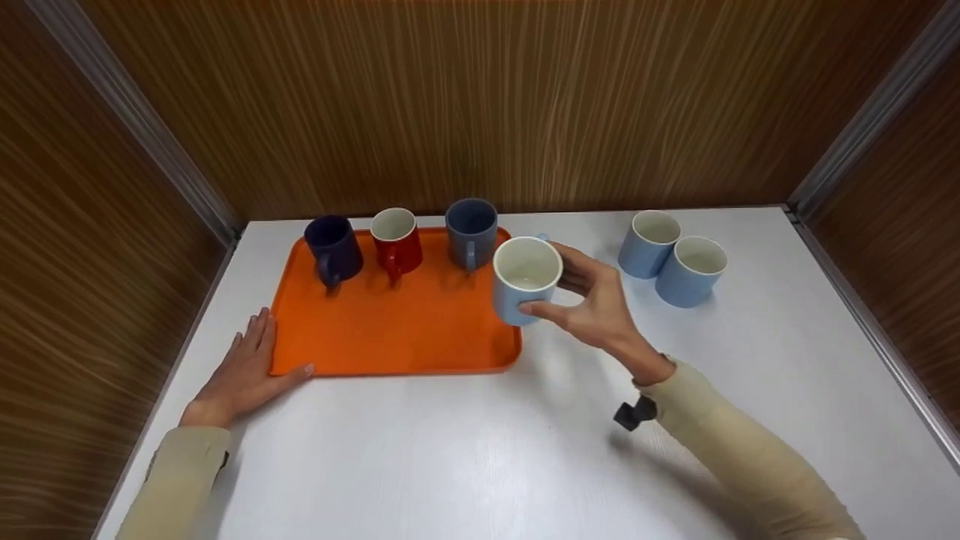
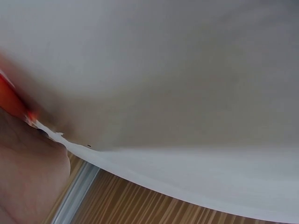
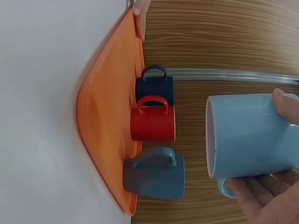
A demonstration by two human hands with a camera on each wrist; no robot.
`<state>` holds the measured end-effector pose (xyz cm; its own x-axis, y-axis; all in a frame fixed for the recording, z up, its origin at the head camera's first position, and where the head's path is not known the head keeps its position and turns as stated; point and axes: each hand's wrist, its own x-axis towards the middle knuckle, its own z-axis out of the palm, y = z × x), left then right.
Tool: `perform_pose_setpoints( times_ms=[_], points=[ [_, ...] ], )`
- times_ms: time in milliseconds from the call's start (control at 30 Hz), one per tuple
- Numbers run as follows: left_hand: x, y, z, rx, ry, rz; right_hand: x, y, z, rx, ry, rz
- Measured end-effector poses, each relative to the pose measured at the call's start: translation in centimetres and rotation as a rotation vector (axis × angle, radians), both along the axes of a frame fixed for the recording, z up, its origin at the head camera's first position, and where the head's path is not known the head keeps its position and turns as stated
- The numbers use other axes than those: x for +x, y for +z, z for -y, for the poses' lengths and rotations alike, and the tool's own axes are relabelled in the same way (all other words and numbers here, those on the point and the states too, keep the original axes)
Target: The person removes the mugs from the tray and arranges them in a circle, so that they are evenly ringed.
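Observation:
A light blue mug (image 1: pixel 517 296) with a white inside is gripped by my right hand (image 1: pixel 600 307), thumb at the front and fingers behind, over the right edge of the orange tray (image 1: pixel 390 330). In the right wrist view that mug (image 3: pixel 252 135) is held clear of the tray (image 3: pixel 105 107). My left hand (image 1: pixel 244 375) lies against the tray's lower left corner, thumb along the front edge, fingers along the left side. On the tray's back part stand a dark blue mug (image 1: pixel 334 251), a red mug (image 1: pixel 399 251) and a grey-blue mug (image 1: pixel 471 232), handles toward the front.
Two more light blue mugs (image 1: pixel 643 251) (image 1: pixel 684 281) stand close together at the back right of the white table (image 1: pixel 465 450). Wood-grain panels (image 1: pixel 450 105) rise behind the table and at both sides, with metal strips at the corners.

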<state>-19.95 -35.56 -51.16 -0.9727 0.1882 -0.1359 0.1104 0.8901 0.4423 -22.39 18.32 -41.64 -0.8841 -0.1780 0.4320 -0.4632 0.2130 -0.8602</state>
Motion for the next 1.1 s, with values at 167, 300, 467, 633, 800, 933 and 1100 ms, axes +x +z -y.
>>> perform_pose_setpoints(
  times_ms=[167,300,467,633,800,933,1100],
  points=[
    [0.0,-0.1,-0.1,-0.005,0.007,-0.002,0.6,0.1,-2.5,0.023,-0.054,0.003],
    [0.0,-0.1,0.0,-0.008,0.006,-0.016,1.0,0.0,-4.1,0.021,-0.085,-0.01],
    [0.0,-0.1,-0.1,-0.007,0.006,-0.028,1.8,-0.2,-5.9,0.03,-0.128,-0.032],
    [-0.2,-0.1,-0.2,-0.008,0.008,-0.012,2.5,-0.4,-7.8,0.044,-0.166,-0.04],
    [-0.2,-0.2,-0.3,0.005,0.013,-0.008,3.5,-1.0,-9.8,0.053,-0.215,-0.022],
    [-0.1,-0.5,-0.2,0.01,0.013,-0.006,4.4,-1.7,-11.3,0.077,-0.266,0.014],
    [0.1,-0.8,-0.2,0.015,0.016,-0.009,5.0,-2.6,-12.9,0.104,-0.329,0.051]
  ],
)
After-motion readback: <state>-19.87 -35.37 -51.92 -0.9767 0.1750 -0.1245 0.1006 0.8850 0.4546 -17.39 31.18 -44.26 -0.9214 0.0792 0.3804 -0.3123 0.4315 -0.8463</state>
